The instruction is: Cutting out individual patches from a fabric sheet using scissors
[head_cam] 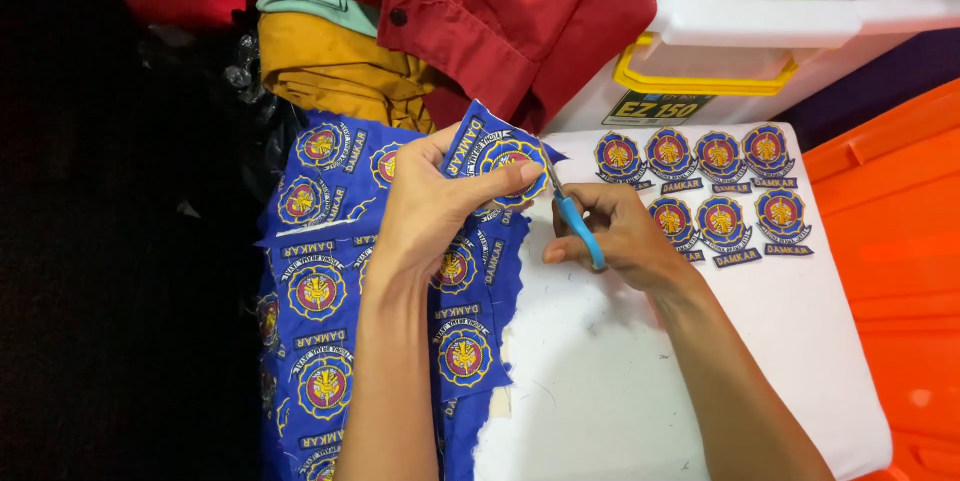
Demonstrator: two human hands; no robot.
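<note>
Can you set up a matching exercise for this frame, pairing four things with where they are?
Things:
1. blue-handled snips
2. blue sheet of uncut embroidered patches
3. cut-out round patches
4. red garment

Places:
A. laid in two rows on the white surface, far right side
B. piled at the top, behind the hands
C. in the right hand
D. draped at the left, one end lifted by the left hand

Pairs: 1-C, 2-D, 3-A, 4-B
</note>
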